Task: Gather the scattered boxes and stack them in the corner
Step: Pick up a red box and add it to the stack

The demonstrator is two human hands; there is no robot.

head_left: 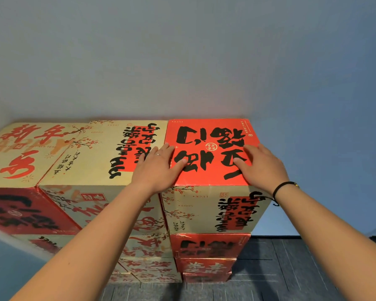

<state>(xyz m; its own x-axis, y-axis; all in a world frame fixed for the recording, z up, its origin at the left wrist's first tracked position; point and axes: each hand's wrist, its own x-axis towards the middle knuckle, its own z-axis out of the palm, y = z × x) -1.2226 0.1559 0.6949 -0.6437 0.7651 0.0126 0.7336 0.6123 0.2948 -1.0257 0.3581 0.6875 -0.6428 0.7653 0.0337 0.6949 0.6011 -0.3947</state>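
- Boxes, stacked: 3 columns side by side against grey wall (182, 51), tops roughly level, several tiers deep down to floor.
- Red-top box (211, 146): top of right-hand column, red face up w/ big black characters. Print reads upside down from the wearer's side, i.e. tops of characters point toward the person. Top face runs slightly longer front-to-back than across, though the wide lens distorts this. Front face beige w/ blossom print & a red panel, lettering turned sideways. Left edge touching the neighbour box.
- Beige box (96, 153): top of middle column, just left of red-top box. Red label panel w/ black characters turned sideways, running front-to-back. Blossom branch print at far edge.
- Left box (20, 153): top of left column, beige w/ red characters, set at a skew to the others; blurred at frame edge.
- Lower boxes (206, 246): red and beige fronts beneath red-top box, partly hidden by forearms.
- Left hand (159, 168): palm down, fingers straight & lightly spread, lying across the seam btwn beige box and red-top box; thumb on the red face. Grips nothing. Ring (158, 154) on one finger.
- Right hand (261, 166): palm down flat on right front part of red-top box, fingers extended, thumb pointing inward. Grips nothing. Black cord bracelet (280, 187) at wrist.
- Floor (291, 268): dark grey tiles, front right of stack.
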